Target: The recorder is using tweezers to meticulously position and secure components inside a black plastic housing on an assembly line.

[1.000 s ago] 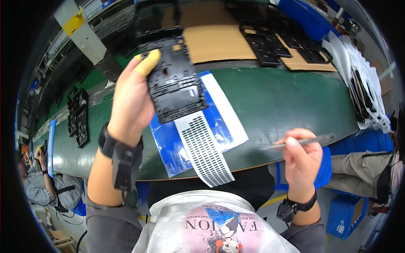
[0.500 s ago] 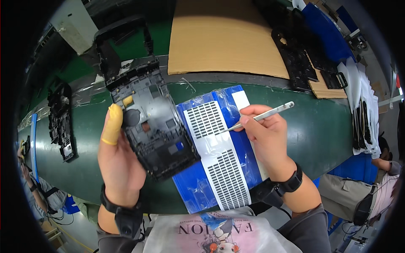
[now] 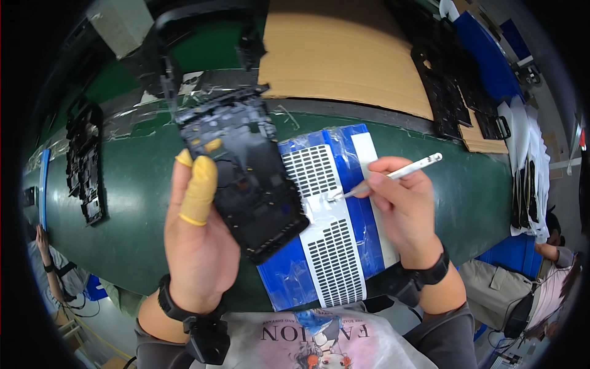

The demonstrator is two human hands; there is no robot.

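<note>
Assembly workshop: long green workbench (image 3: 470, 190), black plastic housings (image 3: 264, 227), blue bin (image 3: 513, 253), seated co-worker (image 3: 74, 280)

The room is being spanned by a long green worktop (image 3: 467, 197), and pale light is being reflected at its left. Its far side is being edged by a dark strip (image 3: 369, 115). Grey floor (image 3: 564, 197) is being glimpsed at right; a pale post (image 3: 120, 27) is being shown upper left.

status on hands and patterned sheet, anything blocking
Left hand: holding black housing. Right hand: gripping tweezers, tips at patterned sheet. Housing hides part of sheet's left edge.
</note>
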